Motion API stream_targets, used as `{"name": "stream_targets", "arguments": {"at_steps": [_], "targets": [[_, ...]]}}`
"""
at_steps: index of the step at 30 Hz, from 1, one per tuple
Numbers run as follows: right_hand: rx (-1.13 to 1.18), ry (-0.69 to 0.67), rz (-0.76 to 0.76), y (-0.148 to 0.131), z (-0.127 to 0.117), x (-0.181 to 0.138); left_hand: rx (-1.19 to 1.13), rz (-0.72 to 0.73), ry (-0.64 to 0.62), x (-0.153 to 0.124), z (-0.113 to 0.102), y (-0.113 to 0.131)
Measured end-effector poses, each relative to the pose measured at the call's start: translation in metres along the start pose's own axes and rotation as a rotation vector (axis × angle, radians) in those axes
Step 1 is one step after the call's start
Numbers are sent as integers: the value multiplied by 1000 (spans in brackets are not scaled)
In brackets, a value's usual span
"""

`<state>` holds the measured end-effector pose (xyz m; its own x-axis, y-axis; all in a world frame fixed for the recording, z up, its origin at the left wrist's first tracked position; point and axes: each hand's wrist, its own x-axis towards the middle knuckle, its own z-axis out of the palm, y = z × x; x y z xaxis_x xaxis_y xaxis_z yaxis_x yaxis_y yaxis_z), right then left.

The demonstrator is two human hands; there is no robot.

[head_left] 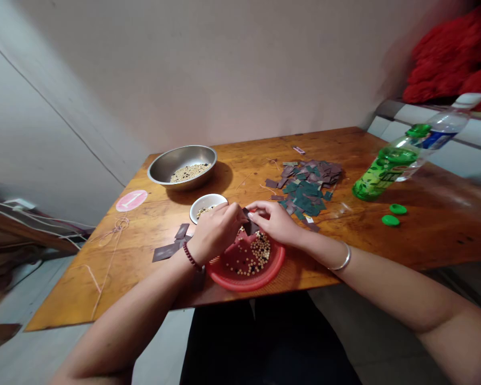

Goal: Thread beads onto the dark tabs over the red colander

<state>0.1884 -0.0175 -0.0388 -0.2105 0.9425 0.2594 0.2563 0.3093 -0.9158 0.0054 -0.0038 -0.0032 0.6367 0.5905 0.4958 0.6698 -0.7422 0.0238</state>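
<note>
Over a red plastic basket [240,285], both hands meet around a small dark piece of sandpaper [250,228]. My right hand [279,222] grips the sandpaper, its thumb lying on top. Closed in a pinch at the upper edge of that piece, my left hand [220,227] hides whatever is between its fingertips. Pale and black beads [260,250] lie in the basket, mostly on its right side. Just behind my left hand stands a white bowl [194,209] with similar beads, partly covered by the hand.
A steel basin [156,174] of beads stands at the back left. Brown and green sandpaper pieces [304,195] are heaped at the right, with more pieces [166,252] by my left wrist. Beyond are a green bottle [379,174], a clear bottle [444,128], green caps [390,220] and loose thread [114,230].
</note>
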Motion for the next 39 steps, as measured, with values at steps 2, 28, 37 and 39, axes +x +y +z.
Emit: {"name": "stream_targets", "arguments": {"at_steps": [2,28,37,39], "targets": [[-5,1,2,0,0,0,-11,18,-8,0,0,0],[75,25,18,-3,1,2,-104,48,2,-1,-2,-1],[71,59,19,-3,1,2,-61,85,-19,0,-3,-1],[65,57,18,-3,1,2,-47,81,-22,1,-4,0]]}}
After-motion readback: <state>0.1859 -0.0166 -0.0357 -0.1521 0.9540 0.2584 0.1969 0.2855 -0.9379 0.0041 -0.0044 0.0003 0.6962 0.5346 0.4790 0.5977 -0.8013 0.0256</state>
